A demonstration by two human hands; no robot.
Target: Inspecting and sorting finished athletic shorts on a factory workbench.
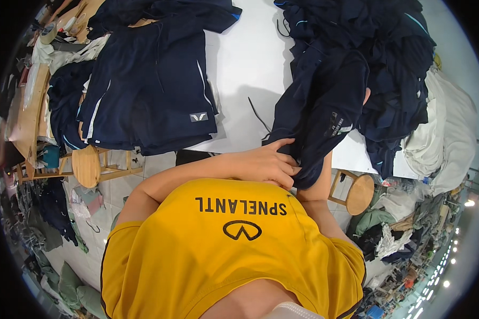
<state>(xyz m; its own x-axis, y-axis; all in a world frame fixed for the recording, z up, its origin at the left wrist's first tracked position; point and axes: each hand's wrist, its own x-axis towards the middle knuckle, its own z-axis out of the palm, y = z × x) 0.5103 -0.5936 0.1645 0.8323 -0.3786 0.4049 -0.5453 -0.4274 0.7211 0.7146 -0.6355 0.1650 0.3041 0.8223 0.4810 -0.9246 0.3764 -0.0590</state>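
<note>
My left hand (pixel 271 164) is closed at the near edge of a navy garment that looks like shorts (pixel 316 106), its thumb and fingers pinching the cloth close to my chest. From the right, my forearm goes up behind the same garment. Cloth covers most of my right hand (pixel 367 95); only a bit of finger shows at the far right edge, so its grip is hidden. A small pale print marks the garment's lower right part. A dark cord (pixel 258 115) lies on the white table (pixel 234 69) beside it.
Left on the table lie stacked navy shorts (pixel 149 90) with white side stripes. A heap of navy garments (pixel 391 69) fills the right side, with white cloth (pixel 447 117) hanging beyond. Wooden stools (pixel 86 166) stand below on both sides, and cloth piles (pixel 388 218) lie at right.
</note>
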